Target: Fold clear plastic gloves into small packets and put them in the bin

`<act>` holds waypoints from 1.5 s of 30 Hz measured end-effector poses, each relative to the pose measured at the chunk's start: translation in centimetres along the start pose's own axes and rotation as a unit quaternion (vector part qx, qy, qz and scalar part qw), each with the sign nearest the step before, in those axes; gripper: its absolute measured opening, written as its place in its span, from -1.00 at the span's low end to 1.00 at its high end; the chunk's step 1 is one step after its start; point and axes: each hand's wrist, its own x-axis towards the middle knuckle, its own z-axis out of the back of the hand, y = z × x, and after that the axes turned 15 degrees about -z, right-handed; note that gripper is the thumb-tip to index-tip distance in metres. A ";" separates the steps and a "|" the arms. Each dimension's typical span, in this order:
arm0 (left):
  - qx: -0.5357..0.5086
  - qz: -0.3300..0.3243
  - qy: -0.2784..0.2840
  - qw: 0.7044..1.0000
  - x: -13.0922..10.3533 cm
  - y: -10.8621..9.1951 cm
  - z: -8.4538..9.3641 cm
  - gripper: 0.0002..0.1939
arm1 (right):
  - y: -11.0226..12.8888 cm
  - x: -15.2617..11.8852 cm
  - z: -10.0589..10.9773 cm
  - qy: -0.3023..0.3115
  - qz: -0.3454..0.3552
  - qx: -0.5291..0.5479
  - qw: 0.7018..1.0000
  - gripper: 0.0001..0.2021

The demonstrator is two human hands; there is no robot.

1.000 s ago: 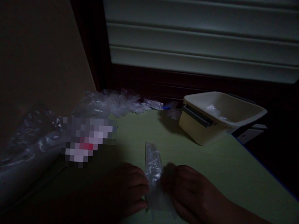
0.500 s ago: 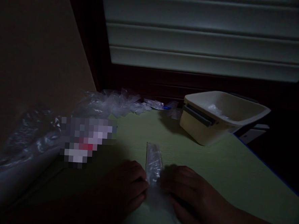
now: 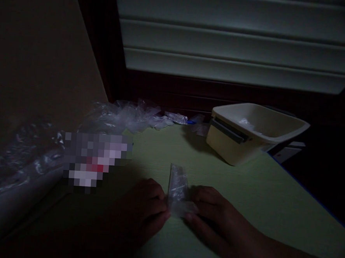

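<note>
A small clear plastic bag point(image 3: 178, 186) lies on the pale green tabletop between my hands, its near end folded up. My left hand point(image 3: 148, 207) is closed at the bag's lower left edge, with thumb and fingertips pinching it. On the other side my right hand point(image 3: 211, 213) grips the lower right corner, the thumb over the folded plastic and the fingers behind it. What the bag contains, if anything, is too dim to make out.
A cream bin point(image 3: 229, 148) with grey handles stands at the back right, clear plastic inside. Crumpled clear bags point(image 3: 123, 116) line the back left edge. A blurred-out item point(image 3: 94, 159) lies left. Behind the table point(image 3: 159, 147) is a slatted shutter point(image 3: 224, 50).
The near end of the bag, which hung loose toward me, is now folded up over its lower part. My right hand's fingers have moved in along that fold.
</note>
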 end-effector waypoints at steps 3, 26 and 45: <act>-0.002 0.001 -0.028 1.000 0.0 0.0 -0.4 -0.80 | 0.1 0.2 -0.2 0.002 -0.002 -0.004 1.000 -0.79; 0.017 0.046 -0.115 0.992 -0.1 0.1 -0.9 -0.76 | 0.2 -0.3 0.4 -0.065 0.189 -0.186 0.962 -0.73; 0.195 -0.083 0.022 0.977 -0.1 -0.2 0.3 -0.62 | 0.5 -0.5 0.8 0.050 0.103 -0.179 0.977 -0.63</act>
